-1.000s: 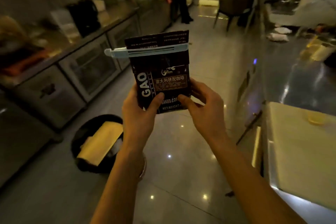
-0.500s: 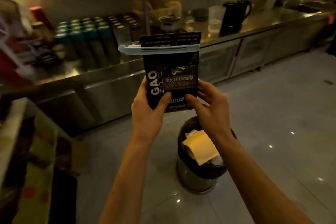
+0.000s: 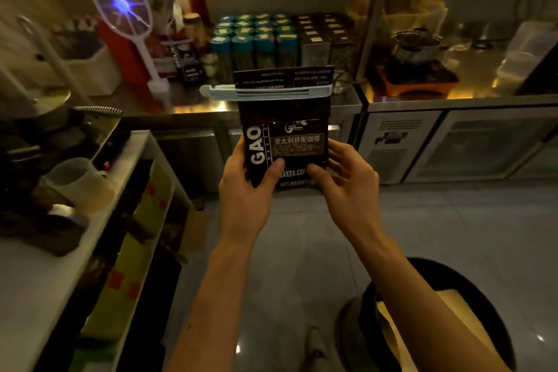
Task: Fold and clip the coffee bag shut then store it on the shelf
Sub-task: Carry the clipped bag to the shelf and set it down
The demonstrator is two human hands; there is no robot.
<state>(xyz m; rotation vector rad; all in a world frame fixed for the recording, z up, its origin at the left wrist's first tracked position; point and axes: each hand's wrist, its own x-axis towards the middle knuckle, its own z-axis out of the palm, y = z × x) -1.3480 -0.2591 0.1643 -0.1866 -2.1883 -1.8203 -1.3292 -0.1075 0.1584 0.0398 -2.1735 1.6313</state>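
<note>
Already folded and clipped, the coffee bag (image 3: 283, 127) stands upright in the air in front of the person, its long axis vertical, with the pale clip (image 3: 265, 90) clamped level across it just below the folded-over top. The left hand (image 3: 244, 187) grips the lower left edge, thumb pressed on the front and fingers (image 3: 232, 157) wrapped behind. The right hand (image 3: 347, 184) pinches the lower right corner, thumb in front, fingers curled round the side. Both hands sit below the clip, about equally near the bag. Beyond the bag, further from the body, lies the steel surface (image 3: 136, 100) carrying rows of blue-lidded tins (image 3: 253, 42) and a dark bag (image 3: 188, 65). Storing it should mean reaching forward and a little left, keeping the bag upright. Which ledge is the shelf meant I cannot tell.
</note>
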